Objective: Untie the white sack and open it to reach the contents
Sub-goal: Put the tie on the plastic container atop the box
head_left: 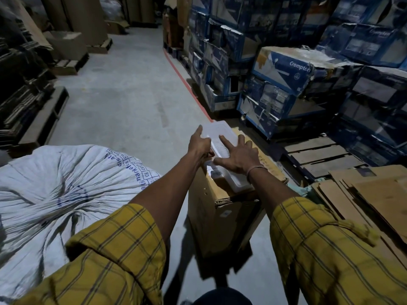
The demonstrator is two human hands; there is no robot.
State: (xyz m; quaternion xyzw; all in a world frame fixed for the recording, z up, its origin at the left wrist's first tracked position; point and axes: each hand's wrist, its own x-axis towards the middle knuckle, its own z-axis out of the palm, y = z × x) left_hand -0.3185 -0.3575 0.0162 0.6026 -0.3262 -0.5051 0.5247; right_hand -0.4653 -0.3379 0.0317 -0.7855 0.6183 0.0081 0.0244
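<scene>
Handling now: both hands sit on a flat translucent white plastic tray (222, 146) on top of a tall brown cardboard carton (222, 208), right of the sack.
Left hand (201, 145): forefinger pointing far, other fingers curled on the tray's left edge.
Right hand (239, 155): fingers spread apart, palm pressing the tray flat (no pinch).
Sack: big white woven plastic sack with blue print (55, 183), near left, mouth gathered into a twisted knot (72, 201), untouched.
Step, judged: settle the tray before turning to the sack.
Doing it well: release only once the tray lies steady; then work the knot loose, not the cloth.
Risk: tray overhangs the carton's near edge; may tip.
</scene>
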